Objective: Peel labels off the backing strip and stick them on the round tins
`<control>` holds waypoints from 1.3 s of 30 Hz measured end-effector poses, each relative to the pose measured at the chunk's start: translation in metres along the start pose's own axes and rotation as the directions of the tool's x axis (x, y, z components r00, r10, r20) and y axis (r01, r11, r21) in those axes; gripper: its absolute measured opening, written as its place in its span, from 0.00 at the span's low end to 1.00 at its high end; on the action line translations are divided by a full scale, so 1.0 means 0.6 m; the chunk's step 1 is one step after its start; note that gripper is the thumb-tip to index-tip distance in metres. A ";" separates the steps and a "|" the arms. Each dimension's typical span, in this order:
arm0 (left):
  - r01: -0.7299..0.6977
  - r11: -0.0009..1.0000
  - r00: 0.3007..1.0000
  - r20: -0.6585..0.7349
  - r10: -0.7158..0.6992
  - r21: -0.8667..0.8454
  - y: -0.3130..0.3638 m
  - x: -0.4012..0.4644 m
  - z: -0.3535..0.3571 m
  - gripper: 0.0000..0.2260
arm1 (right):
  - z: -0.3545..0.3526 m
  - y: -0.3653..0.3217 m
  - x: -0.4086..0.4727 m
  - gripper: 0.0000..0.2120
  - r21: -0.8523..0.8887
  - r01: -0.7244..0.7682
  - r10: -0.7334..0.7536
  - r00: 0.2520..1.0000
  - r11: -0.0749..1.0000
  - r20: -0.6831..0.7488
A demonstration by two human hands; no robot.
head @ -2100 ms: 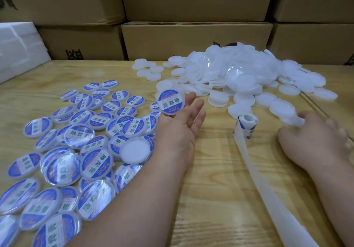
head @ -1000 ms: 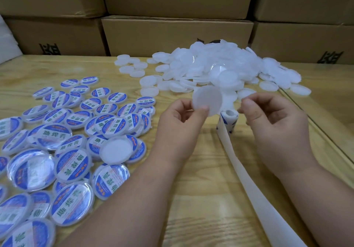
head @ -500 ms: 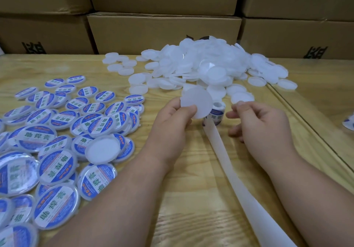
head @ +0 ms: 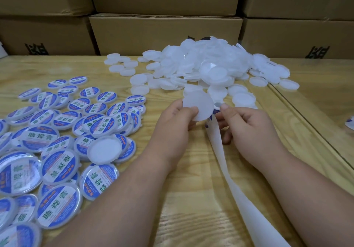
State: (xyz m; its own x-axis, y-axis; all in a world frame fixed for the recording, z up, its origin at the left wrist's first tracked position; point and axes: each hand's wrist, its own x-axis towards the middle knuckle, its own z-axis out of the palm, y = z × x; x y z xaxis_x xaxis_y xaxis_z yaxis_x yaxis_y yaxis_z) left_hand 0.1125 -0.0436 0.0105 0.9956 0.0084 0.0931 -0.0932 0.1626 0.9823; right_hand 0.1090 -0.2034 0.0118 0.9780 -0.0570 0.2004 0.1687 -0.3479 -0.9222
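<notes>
My left hand pinches a blank white round tin by its lower left edge and holds it tilted above the table. Right beside it, my right hand grips the small label roll, thumb on top, fingers curled under. The roll is mostly hidden behind the tin. An empty white backing strip trails from the roll toward the lower right. A heap of blank tins lies behind the hands. Labelled blue-and-white tins are spread on the left.
The work surface is a light wooden table with a seam running along the right. Stacked cardboard boxes wall off the back. One blank tin lies among the labelled ones. A loose label scrap sits at the right edge.
My left hand dropped a labelled tin on the left pile, then took a blank tin that my right hand picked from the heap. My right hand has now closed round the label roll.
</notes>
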 end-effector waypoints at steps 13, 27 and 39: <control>0.040 0.997 0.993 0.109 -0.047 0.070 -0.002 -0.004 0.002 0.14 | -0.012 0.008 0.017 0.08 -0.032 -0.080 0.085 0.977 0.996 0.194; -0.038 0.994 0.997 -0.059 0.044 0.102 -0.011 0.005 -0.006 0.07 | -0.019 0.006 0.008 0.08 0.129 -0.117 0.076 0.956 0.985 0.284; -0.102 0.925 0.993 0.097 0.071 0.365 -0.010 -0.005 0.000 0.04 | -0.024 0.006 0.004 0.07 0.178 -0.064 0.009 0.957 0.982 0.291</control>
State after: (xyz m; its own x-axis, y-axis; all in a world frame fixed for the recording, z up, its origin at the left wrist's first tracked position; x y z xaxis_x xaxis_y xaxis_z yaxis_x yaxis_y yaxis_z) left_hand 0.1100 -0.0445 0.0043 0.9811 -0.0757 0.1782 -0.1904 -0.2103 0.9589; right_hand 0.1101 -0.2182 0.0135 0.9728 0.2147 0.0868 0.1250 -0.1713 -0.9773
